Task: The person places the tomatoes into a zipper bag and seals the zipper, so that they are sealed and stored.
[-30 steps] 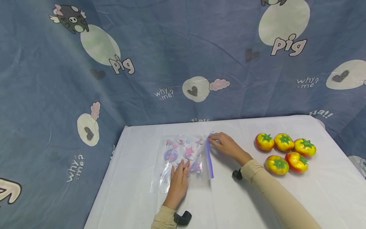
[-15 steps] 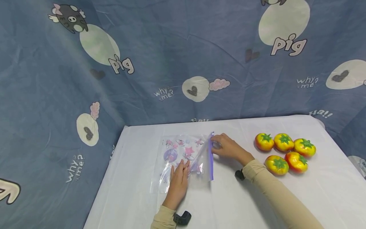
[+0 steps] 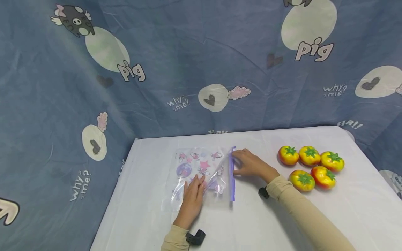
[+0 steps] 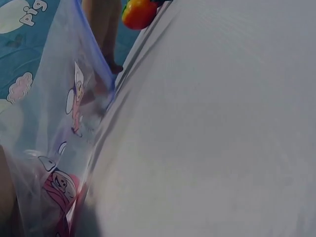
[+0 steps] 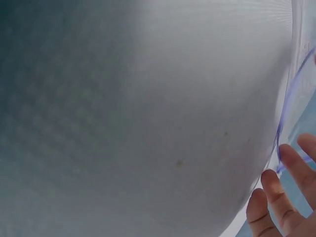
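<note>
Your left hand (image 3: 191, 202) lay with its fingers extended on the clear printed bag (image 3: 204, 165), which rested on the white table (image 3: 141, 188) to the left of five red-and-yellow fruits (image 3: 309, 157). Your right hand (image 3: 252, 165) touched the bag's purple edge strip (image 3: 232, 186) with its fingers; whether they pinched it could not be determined.

Long tan sleeves (image 3: 306, 209), creased near cuffs (image 3: 275, 184); small black blocky camera (image 3: 196, 237) at wrist; bare hands (image 3: 191, 201).
</note>
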